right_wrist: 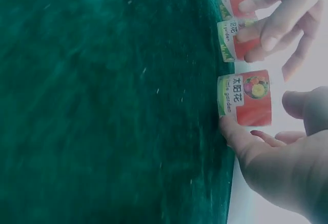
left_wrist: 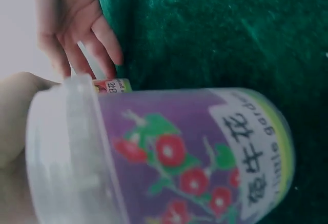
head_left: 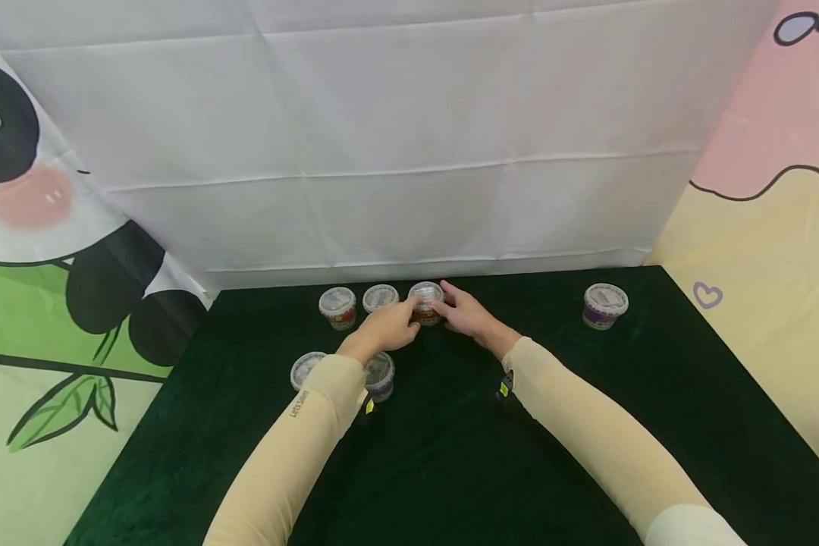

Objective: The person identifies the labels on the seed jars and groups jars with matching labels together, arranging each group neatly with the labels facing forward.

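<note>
At the back of the table, my right hand (head_left: 469,312) is beside the right end cup (head_left: 426,303) of a row of red-labelled lidded cups. In the right wrist view its fingertip touches the lower edge of that red cup (right_wrist: 246,98), and its fingers are loosely spread. My left hand (head_left: 387,326) reaches in from the other side, fingers extended in front of the neighbouring red cup (right_wrist: 237,39); whether it touches is unclear. The middle cup (head_left: 380,296) and left cup (head_left: 337,306) stand alongside. A purple cup with printed flowers (left_wrist: 174,157) hides much of my left hand.
Near my left forearm stand the purple cup (head_left: 380,377) and another lidded cup (head_left: 307,368), partly covered by the sleeve. A further purple-labelled cup (head_left: 604,305) stands at the back right. A white cloth wall (head_left: 409,189) rises behind the green tabletop (head_left: 437,462).
</note>
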`<state>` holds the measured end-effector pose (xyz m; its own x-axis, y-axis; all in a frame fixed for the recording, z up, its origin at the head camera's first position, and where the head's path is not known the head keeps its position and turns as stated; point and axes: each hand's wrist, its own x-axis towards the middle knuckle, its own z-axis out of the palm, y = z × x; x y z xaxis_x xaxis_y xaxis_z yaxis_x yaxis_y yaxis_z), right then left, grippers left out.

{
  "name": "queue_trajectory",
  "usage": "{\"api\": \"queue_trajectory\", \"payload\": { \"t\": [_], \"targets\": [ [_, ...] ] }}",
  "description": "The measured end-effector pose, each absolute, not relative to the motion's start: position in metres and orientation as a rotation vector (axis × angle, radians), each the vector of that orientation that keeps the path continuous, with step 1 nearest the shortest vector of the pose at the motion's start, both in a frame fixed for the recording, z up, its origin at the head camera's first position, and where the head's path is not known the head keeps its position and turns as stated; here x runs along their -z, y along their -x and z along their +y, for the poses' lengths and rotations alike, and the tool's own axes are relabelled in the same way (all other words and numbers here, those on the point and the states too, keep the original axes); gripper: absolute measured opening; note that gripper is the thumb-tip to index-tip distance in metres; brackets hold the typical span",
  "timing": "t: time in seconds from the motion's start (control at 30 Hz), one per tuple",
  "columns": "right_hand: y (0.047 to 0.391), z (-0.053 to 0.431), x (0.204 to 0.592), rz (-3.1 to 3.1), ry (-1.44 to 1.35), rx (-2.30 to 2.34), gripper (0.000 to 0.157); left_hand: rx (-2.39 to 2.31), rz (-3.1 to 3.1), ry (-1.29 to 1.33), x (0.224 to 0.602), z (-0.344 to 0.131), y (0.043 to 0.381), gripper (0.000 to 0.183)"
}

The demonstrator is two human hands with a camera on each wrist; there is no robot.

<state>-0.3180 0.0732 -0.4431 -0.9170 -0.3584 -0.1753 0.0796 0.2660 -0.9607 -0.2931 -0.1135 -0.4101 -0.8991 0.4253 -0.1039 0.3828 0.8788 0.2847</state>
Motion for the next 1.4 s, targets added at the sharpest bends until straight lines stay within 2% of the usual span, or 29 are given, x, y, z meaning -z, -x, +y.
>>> {"api": "queue_trajectory", "payload": {
  "t": [0.27,0.53,0.7,0.97,1.4],
  "targets": [
    [0.301,0.112,0.436,2.500,0.529,1.434,0.065,-0.347,2.996,-0.722,0.407,-0.113,0.286,0.055],
    [0.290,0.168,0.414,2.858,0.717,1.198,0.072,-0.401,3.026,-1.021,0.391,-0.072,0.276,0.042],
    [0.284,0.214,0.410,2.990,0.608,1.119,0.077,-0.454,2.962,-1.088,0.389,-0.040,0.273,0.041],
    [0.275,0.284,0.419,3.107,0.401,1.119,0.085,-0.781,2.710,-1.027,0.403,0.014,0.276,0.049],
    [0.270,0.334,0.452,3.066,0.326,1.115,0.097,-1.169,2.400,-0.914,0.442,0.087,0.276,0.055]
  ]
}}
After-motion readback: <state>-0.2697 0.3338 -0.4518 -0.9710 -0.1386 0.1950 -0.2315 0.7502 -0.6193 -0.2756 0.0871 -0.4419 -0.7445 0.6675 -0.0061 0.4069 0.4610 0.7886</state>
